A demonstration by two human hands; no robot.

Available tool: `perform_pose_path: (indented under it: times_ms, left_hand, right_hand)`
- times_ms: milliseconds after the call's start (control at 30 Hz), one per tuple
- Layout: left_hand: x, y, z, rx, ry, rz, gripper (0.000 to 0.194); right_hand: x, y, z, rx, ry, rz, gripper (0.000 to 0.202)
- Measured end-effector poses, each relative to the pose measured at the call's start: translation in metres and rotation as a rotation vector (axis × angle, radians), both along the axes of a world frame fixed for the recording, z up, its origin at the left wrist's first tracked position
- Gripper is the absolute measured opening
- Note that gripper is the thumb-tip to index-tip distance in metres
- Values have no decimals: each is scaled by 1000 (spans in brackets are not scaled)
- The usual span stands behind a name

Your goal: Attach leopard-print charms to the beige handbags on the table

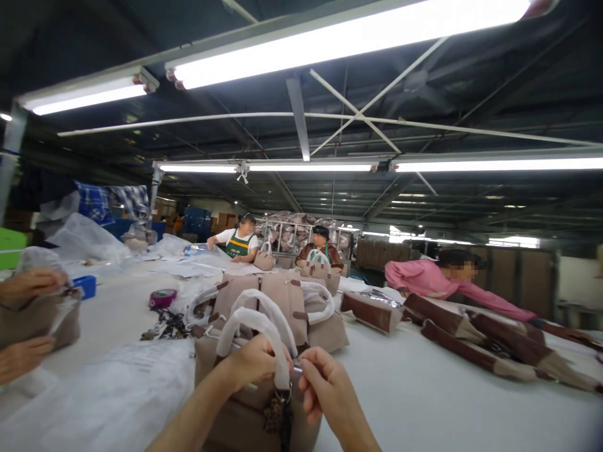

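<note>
Gripping the beige handbag (245, 402) at its top edge, your left hand (252, 363) closes around the base of the white-wrapped handle (257, 326), apparently to steady the bag upright on the white counter (424, 389) just in front of you. Your right hand (325, 383) meets it from the other side, fingers (308, 364) pinched shut on a small metal fitting (296, 369) where the handle joins the bag; what exactly that piece is, you cannot tell at this size. A dark leopard-print tag (277, 414) hangs below the pinch. More finished handbags (282, 301) stand just behind yours, and brown-trimmed ones (475, 342) lie flat to the right. A co-worker's hands (28, 285) hold another bag at the far left, beside crumpled plastic wrapping (103, 389).
</note>
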State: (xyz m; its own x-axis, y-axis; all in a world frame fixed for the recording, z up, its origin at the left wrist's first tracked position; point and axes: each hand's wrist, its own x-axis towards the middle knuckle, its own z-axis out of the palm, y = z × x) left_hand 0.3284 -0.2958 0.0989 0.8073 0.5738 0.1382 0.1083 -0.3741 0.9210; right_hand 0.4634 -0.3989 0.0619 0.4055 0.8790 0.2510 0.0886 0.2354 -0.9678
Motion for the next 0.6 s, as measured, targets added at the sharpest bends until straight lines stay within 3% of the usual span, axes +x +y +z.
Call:
perform_pose_path:
  times_ms: [267,600]
  left_hand:
    - [20,8,-16,-48,-22,-63,34]
    - [24,4,-19,23,-20,3,23]
  right_hand:
    - [7,-3,-20,71,-67,-77,52]
    - [13,-2,-21,105,-125,-97,47]
